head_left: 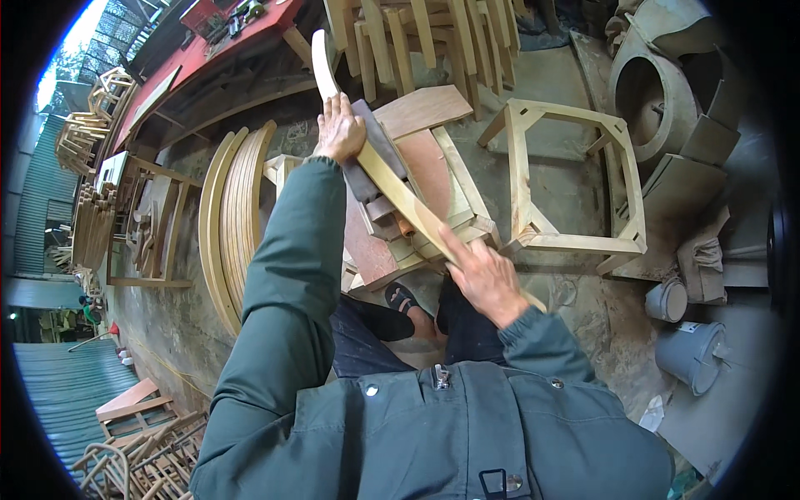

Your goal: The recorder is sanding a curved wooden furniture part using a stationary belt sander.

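A long, curved wooden strip (386, 177) runs slantwise in front of me, from the upper left down to the lower right. Near its far end my left hand (340, 131) grips it, fingers bent over the wood. My right hand (486, 279) is closed around the near part, its index finger lying along the strip, and a short end shows past the wrist. Beneath the strip sits a dark grey block-like piece (372, 125), with a small orange-brown part (405, 227) beside it. These rest on a wooden stand topped with reddish plywood (423, 171).
Left of the stand, several bent wooden strips (242, 208) are stacked on edge. A pale wooden frame with legs (575, 242) stands at the right. Grey buckets (692, 357) and a large round metal housing (654, 104) are farther right. Stacked wooden parts (425, 37) and a red-topped bench (196, 42) lie beyond.
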Demonstrator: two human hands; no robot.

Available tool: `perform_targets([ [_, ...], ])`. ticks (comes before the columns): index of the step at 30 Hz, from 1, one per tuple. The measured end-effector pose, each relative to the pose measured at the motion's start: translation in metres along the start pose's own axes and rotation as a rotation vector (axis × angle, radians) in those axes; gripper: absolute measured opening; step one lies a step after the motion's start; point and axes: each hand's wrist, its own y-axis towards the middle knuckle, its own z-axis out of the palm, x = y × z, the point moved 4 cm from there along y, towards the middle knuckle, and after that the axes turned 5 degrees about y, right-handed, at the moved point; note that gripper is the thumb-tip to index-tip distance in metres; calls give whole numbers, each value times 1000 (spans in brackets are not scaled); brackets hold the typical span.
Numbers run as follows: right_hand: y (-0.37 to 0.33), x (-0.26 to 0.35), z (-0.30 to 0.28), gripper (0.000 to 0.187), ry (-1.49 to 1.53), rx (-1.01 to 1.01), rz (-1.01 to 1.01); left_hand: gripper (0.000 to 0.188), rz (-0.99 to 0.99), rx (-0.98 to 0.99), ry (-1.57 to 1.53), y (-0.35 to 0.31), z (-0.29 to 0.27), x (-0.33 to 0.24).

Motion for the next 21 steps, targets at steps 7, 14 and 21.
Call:
perform_targets([
  [7, -210, -51, -55, 77, -28, 32, -35, 75, -40, 40, -74, -101, -14, -44],
  [14, -225, -44, -49, 73, -22, 3, -87, 76, -47, 15, -94, -106, -8, -51],
  [21, -121, -14, -20, 63, 10, -179, -220, 74, -52, -22, -58, -27, 3, -6],
])
